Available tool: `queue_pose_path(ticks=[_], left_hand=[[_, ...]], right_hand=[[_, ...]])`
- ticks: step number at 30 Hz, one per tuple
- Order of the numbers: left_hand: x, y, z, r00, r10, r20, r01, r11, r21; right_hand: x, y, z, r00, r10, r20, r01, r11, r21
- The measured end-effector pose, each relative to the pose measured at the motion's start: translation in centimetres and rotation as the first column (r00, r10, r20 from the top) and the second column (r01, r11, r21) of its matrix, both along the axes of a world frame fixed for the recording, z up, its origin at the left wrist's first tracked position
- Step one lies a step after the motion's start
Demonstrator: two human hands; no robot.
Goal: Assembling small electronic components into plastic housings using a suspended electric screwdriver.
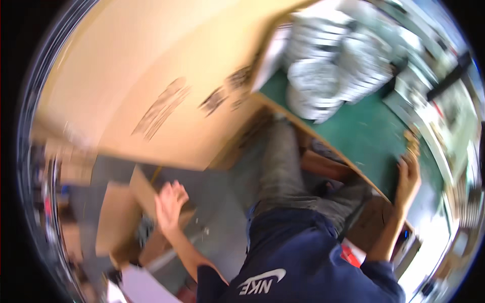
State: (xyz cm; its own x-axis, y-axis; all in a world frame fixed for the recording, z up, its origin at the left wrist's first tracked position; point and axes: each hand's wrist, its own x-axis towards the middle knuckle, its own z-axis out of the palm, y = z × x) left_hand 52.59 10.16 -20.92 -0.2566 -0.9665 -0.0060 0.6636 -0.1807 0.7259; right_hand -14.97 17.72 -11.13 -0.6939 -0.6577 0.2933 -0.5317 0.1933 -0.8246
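My left hand is raised at the left with its fingers apart and nothing in it, over the side of an open cardboard box on the floor. At the right, my right hand reaches over the green tabletop. A small yellow-brown thing is at its fingertips; blur hides whether the fingers grip it. Several stacks of white, round-edged pieces stand farther back on the tabletop, their kind too blurred to tell.
A big cardboard box with dark printed marks fills the upper left, beside the table's wooden edge. Grey machine-like equipment stands along the tabletop's right side. My legs are partly under the table. A pale panel is at the lower left.
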Motion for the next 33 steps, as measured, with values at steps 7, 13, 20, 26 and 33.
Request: queue_pose_path(ticks=[7,13,20,26,33], left_hand=[[-31.4,-12.6,23.2,0.555,0.266,0.788,0.570,0.568,-0.594],[-44.8,-22.2,25.7,0.226,0.662,0.715,0.814,0.275,-0.512],[-51.5,-26.6,28.4,-0.162,0.564,0.810,0.962,0.274,0.001],[-45.6,-22.9,29.6,0.427,0.305,0.851,0.755,0.398,-0.522],[-44.6,-12.5,18.9,0.590,-0.780,-0.206,0.778,0.618,-0.111]], right_hand=[[0.2,0.6,0.0,0.992,-0.008,0.128,0.014,0.999,-0.050],[0.8,0.5,0.5,0.983,-0.013,0.185,0.024,0.998,-0.058],[1.0,0.3,0.6,0.974,-0.023,0.225,0.033,0.999,-0.042],[1.3,0.3,0.4,0.974,-0.017,0.227,0.028,0.999,-0.045],[0.8,0.6,0.4,0.980,-0.050,0.193,0.052,0.999,-0.005]])
